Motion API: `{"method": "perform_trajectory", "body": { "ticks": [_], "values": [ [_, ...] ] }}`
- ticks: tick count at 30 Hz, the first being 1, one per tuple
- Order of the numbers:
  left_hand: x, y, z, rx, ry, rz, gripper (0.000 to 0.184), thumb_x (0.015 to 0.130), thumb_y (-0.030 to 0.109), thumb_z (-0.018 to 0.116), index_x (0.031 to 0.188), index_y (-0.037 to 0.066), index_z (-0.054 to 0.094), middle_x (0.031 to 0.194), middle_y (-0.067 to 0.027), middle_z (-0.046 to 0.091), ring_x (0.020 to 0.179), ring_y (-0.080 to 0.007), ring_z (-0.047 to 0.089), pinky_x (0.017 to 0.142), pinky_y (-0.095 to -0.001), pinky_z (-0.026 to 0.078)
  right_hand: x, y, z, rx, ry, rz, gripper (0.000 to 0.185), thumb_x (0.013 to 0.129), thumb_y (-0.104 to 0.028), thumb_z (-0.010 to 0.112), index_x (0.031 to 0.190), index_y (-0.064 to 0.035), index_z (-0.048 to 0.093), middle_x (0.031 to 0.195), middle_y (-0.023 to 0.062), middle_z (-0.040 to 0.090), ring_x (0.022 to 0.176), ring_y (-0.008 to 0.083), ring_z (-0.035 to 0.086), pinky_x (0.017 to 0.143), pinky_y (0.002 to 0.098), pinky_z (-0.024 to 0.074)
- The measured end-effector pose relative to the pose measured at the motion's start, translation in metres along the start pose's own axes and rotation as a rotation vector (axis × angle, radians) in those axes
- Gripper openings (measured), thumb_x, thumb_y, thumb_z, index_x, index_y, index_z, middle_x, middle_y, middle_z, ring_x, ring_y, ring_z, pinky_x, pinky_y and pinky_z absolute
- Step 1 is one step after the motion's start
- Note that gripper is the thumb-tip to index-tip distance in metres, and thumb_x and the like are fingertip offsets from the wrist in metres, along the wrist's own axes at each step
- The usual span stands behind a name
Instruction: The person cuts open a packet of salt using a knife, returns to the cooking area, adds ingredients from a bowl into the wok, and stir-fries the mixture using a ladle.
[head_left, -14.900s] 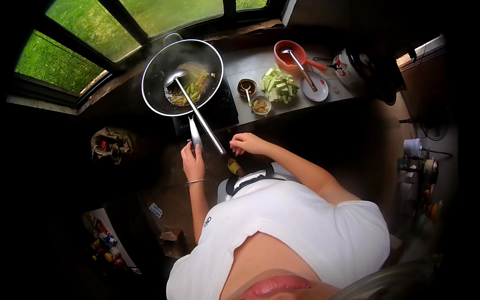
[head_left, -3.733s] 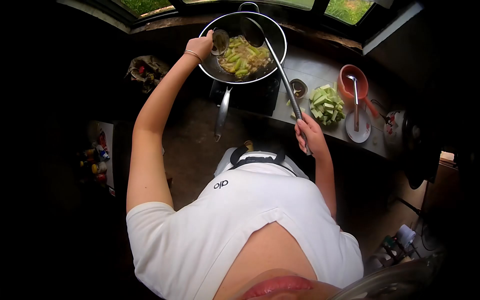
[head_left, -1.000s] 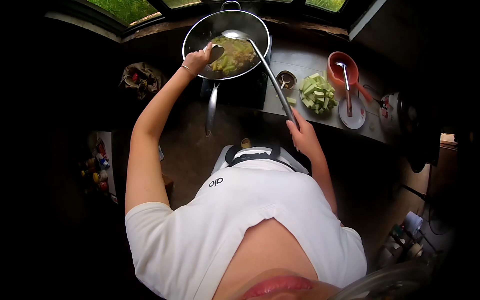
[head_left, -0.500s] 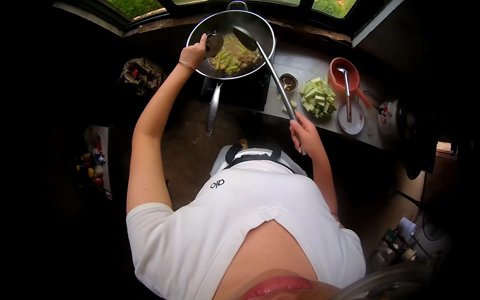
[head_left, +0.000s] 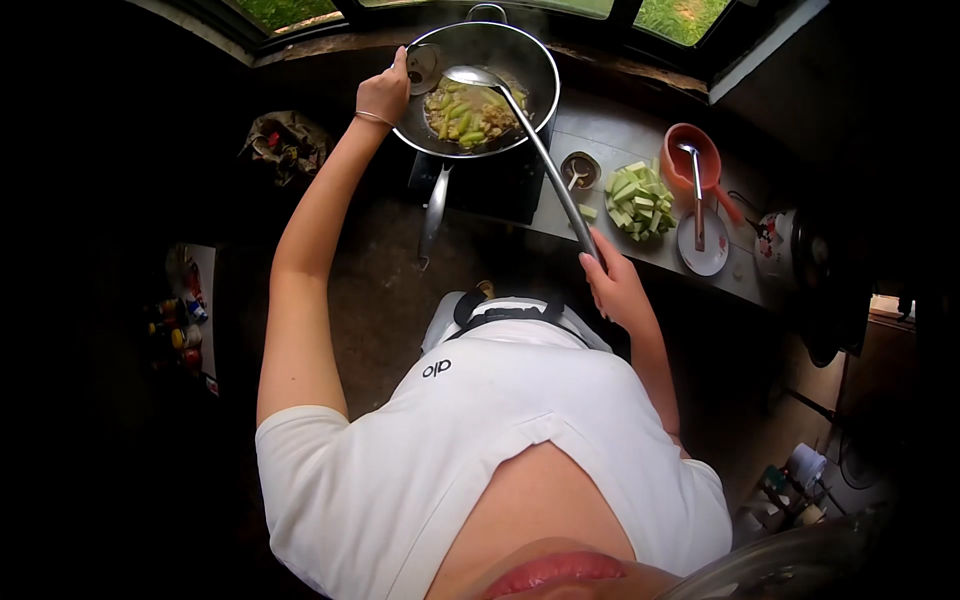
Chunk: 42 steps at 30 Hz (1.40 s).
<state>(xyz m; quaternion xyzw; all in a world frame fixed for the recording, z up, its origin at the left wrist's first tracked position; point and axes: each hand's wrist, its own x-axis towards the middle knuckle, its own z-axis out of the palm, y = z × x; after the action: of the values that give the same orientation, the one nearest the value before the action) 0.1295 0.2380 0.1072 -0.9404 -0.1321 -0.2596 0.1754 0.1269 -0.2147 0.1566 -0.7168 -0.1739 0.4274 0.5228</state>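
My left hand (head_left: 385, 95) is closed on a small round metal-looking container (head_left: 424, 68), tilted at the left rim of the wok (head_left: 545, 118). What kind of container it is, I cannot make out. In the wok lies a steaming mix of green vegetable pieces (head_left: 462, 118) and small brownish bits. My right hand (head_left: 615, 280) grips the long handle of a ladle (head_left: 548, 160). The ladle's shiny round head hangs over the food, near the container. The wok's own handle (head_left: 434, 215) points toward me, with neither hand on it.
Right of the dark cooktop (head_left: 500, 190) are a small cup (head_left: 580, 170), a pile of cut pale-green vegetable (head_left: 640, 202), an orange-red dipper (head_left: 690, 150), a plate (head_left: 703, 255) with a spoon across it and a floral pot (head_left: 775, 245). A crumpled bag (head_left: 287, 148) sits left.
My left hand has risen slightly with the container. The ladle's head has shifted left and turned, now showing bright metal instead of dark. My right hand has moved slightly forward.
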Motion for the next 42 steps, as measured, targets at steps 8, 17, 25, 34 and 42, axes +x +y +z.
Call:
{"method": "perform_trajectory", "body": {
  "ticks": [8, 17, 25, 34, 42],
  "values": [
    [0.004, -0.003, -0.013, 0.009, 0.041, -0.027, 0.047, 0.081, 0.019, 0.052, 0.125, 0.002, 0.049, 0.06, -0.0074, 0.061, 0.048, -0.0233, 0.06, 0.044, -0.0334, 0.049, 0.034, 0.03, 0.014, -0.489, 0.254, -0.548, 0.037, 0.092, -0.018, 0.049, 0.128, -0.0075, 0.045, 0.062, 0.0025, 0.044, 0.04, 0.0089, 0.042, 0.037, 0.0256, 0.0343],
    [-0.017, -0.051, 0.035, -1.308, -0.375, -1.015, 0.014, 0.085, 0.012, 0.049, 0.078, 0.004, 0.058, 0.061, -0.0025, 0.056, 0.047, -0.0107, 0.053, 0.043, -0.0245, 0.044, 0.015, 0.006, -0.015, -0.075, 0.023, 0.003, 0.038, 0.093, -0.018, 0.048, 0.128, -0.0046, 0.044, 0.063, -0.0011, 0.041, 0.039, 0.0056, 0.038, 0.033, 0.0211, 0.0324],
    [-0.049, -0.05, 0.01, -1.908, -0.435, -1.265, 0.015, 0.085, 0.009, 0.05, 0.071, 0.006, 0.048, 0.059, 0.0018, 0.046, 0.047, -0.0071, 0.04, 0.043, -0.0188, 0.035, 0.014, -0.025, -0.055, -0.057, -0.084, 0.03, 0.04, 0.092, -0.02, 0.051, 0.125, 0.0006, 0.043, 0.061, -0.003, 0.042, 0.04, 0.0032, 0.04, 0.033, 0.0181, 0.0347],
    [-0.112, -0.039, -0.074, -1.929, -0.462, -0.971, 0.013, 0.089, 0.013, 0.047, 0.094, 0.004, 0.056, 0.057, 0.003, 0.046, 0.045, -0.0056, 0.042, 0.042, -0.0187, 0.031, 0.049, -0.113, -0.085, -0.678, -0.222, 0.141, 0.038, 0.092, -0.018, 0.048, 0.124, 0.0022, 0.047, 0.062, -0.0003, 0.048, 0.04, 0.0063, 0.044, 0.035, 0.022, 0.0353],
    [-0.184, -0.009, -0.133, -1.992, -0.355, -1.071, 0.026, 0.09, 0.012, 0.048, 0.112, -0.001, 0.053, 0.056, 0.003, 0.044, 0.042, -0.0055, 0.04, 0.038, -0.0189, 0.032, 0.141, -0.043, -0.031, -0.757, -0.061, -0.155, 0.032, 0.091, -0.019, 0.048, 0.118, -0.0032, 0.048, 0.069, 0.0094, 0.056, 0.045, 0.0168, 0.05, 0.039, 0.0314, 0.0405]
  ]
}}
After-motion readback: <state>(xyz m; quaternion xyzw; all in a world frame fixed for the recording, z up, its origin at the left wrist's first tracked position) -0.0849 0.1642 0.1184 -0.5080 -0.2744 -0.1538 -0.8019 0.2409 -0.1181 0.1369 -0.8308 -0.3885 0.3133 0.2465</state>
